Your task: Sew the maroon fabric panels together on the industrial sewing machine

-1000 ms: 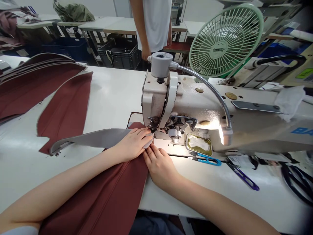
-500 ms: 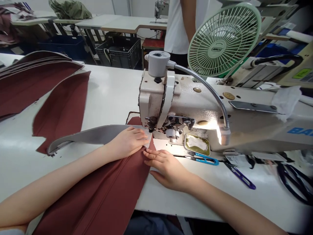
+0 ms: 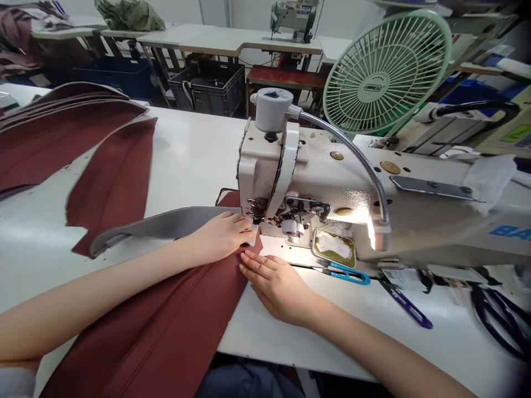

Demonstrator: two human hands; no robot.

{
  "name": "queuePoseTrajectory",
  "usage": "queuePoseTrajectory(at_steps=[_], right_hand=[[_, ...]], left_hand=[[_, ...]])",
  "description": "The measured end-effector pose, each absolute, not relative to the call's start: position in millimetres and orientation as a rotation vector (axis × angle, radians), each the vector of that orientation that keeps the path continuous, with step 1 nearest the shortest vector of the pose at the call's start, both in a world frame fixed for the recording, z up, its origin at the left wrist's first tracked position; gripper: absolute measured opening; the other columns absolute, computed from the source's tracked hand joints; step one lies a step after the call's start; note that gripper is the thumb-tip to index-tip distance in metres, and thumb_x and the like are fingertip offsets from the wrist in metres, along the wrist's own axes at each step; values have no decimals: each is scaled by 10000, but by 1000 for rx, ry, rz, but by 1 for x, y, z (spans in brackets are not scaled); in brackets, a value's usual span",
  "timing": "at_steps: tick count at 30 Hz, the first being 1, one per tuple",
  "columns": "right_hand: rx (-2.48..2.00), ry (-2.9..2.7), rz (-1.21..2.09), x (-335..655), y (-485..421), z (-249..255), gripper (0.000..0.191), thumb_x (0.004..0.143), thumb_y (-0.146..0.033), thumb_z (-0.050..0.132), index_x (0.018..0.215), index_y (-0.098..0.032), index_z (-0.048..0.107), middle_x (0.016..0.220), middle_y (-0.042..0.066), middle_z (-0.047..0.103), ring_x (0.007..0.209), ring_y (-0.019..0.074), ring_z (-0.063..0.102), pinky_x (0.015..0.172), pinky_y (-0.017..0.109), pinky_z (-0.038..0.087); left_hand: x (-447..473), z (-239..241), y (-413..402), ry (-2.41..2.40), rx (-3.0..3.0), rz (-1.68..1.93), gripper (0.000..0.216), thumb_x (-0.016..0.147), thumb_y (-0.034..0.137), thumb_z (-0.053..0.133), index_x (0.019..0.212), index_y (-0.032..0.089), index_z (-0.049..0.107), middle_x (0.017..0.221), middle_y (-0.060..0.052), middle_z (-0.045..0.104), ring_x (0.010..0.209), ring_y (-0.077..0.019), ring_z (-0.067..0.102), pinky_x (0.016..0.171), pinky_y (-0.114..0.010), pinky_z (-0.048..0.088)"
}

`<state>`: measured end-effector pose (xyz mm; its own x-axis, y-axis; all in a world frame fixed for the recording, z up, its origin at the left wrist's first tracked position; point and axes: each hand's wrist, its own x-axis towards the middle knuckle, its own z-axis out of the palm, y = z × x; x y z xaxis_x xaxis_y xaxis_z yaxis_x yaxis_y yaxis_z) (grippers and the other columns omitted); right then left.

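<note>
My left hand (image 3: 219, 237) is closed on the grey fabric piece (image 3: 176, 221), its fingertips just in front of the sewing machine's (image 3: 269, 166) needle area. This piece curves off to the left, its underside grey. Below it a long maroon fabric panel (image 3: 178, 320) with a seam line reaches from the presser foot towards my lap. My right hand (image 3: 277, 284) lies flat on the panel's right edge, fingers stretched out and close together. The needle itself is hidden by the machine head and my left fingers.
Blue thread snips (image 3: 348, 273), purple snips (image 3: 409, 307) and dark-handled scissors (image 3: 501, 320) lie on the right. A small tray (image 3: 352, 257) sits under the machine arm. More maroon pieces (image 3: 118, 171) lie at left. A lamp (image 3: 379, 232) and a green fan (image 3: 381, 77) stand near the machine.
My right fingers have drawn slightly left and down along the maroon panel. Less of the grey tip shows past my left fingers. The person in white behind the machine is out of view.
</note>
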<state>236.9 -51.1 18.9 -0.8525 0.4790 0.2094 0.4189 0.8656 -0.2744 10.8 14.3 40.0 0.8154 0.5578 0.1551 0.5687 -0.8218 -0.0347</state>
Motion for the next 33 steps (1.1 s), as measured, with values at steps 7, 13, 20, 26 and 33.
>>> queuePoseTrajectory(at_steps=[7,13,20,26,33], right_hand=[[-756,-2825,103,223,-53,14,457,1031,-292,381,1413,-76,508,1497,145,437,1368,263,466,1028,395,459],[-836,-2848,37,217,-55,9,503,1034,-330,372,1458,-70,446,1530,135,384,1400,261,419,1038,402,442],[-949,-2844,41,208,-53,8,566,1025,-400,383,1475,-58,414,1548,143,342,1426,259,377,1086,423,397],[-1060,-2821,86,197,-51,10,607,1020,-415,397,1503,-49,357,1554,154,328,1450,271,332,1119,441,356],[-1158,-2788,118,185,-44,10,634,1013,-451,402,1489,-33,382,1534,170,369,1430,292,366,1151,446,325]], left_hand=[[10,38,23,-886,-3046,-268,177,931,95,516,903,172,672,885,-39,620,762,-165,534,725,-293,431],[14,30,25,-937,-2998,-210,144,923,118,539,866,158,665,864,-51,611,796,-189,546,715,-307,431],[15,31,36,-829,-2972,-214,149,906,82,548,913,167,671,912,-53,631,856,-186,578,752,-303,431],[17,30,46,-839,-2975,-259,150,883,75,581,927,177,681,876,-31,660,816,-174,597,711,-277,432],[18,28,50,-848,-2927,-195,113,858,85,583,813,155,660,815,-35,650,764,-189,583,610,-289,382]])
